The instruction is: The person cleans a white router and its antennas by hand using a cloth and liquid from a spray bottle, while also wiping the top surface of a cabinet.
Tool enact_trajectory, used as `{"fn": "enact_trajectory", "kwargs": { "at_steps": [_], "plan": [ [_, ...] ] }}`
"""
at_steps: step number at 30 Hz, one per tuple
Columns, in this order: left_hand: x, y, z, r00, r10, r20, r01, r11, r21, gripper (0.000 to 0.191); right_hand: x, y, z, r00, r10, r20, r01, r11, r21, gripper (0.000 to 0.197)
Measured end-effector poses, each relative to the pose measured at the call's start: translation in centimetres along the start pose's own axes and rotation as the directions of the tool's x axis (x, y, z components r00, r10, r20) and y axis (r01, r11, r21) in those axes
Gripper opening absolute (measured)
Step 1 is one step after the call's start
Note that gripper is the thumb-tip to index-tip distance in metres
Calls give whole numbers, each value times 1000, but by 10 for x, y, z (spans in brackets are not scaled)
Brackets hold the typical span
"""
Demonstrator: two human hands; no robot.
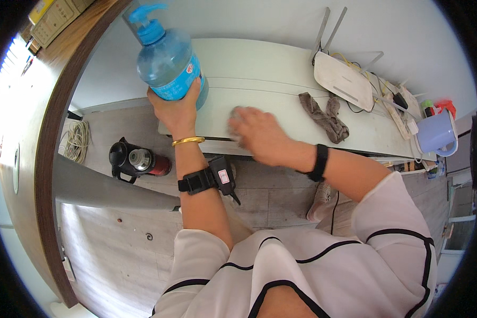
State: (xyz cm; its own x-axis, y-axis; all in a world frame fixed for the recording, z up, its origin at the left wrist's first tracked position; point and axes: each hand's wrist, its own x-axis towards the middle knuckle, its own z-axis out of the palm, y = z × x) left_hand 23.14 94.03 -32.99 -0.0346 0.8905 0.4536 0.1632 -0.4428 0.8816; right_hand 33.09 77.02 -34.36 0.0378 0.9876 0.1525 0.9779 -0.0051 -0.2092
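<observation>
My left hand [177, 113] grips a large blue pump bottle [165, 59] around its lower part and holds it tilted over the left end of a white cabinet top [250, 59]. Some of its blue label is behind my fingers. Blurred by motion, my right hand [266, 137] is low over the front part of that top, its fingers closed on a greyish cloth [233, 129] that is mostly hidden. A crumpled brown-grey sock-like cloth [322, 117] lies to the right of this hand.
A white router [344, 81] with raised antennas, cables and a power strip [397, 115] occupy the cabinet's right, near a lilac mug [435, 133]. On the floor stand a black-and-red thermos jug [143, 159] and a coiled cable [77, 141]. A wooden desk edge [43, 179] rises at left.
</observation>
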Motion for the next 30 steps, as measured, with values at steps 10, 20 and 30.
{"fn": "enact_trajectory", "kwargs": {
  "at_steps": [10, 20, 30],
  "plan": [
    [1, 0, 10, 998, -13, 68, 18, 998, -66, 95, 113, 132, -10, 666, 745, 11, -740, 663, -109, 46],
    [-2, -12, 16, 997, -14, 74, 18, 998, -60, 100, 116, 202, -15, 758, 649, 72, -556, 699, -449, 69],
    [4, -31, 22, 997, 70, 42, -65, 991, -115, 122, 142, 141, -2, 823, 554, 123, -478, 794, -375, 47]
  ]
}}
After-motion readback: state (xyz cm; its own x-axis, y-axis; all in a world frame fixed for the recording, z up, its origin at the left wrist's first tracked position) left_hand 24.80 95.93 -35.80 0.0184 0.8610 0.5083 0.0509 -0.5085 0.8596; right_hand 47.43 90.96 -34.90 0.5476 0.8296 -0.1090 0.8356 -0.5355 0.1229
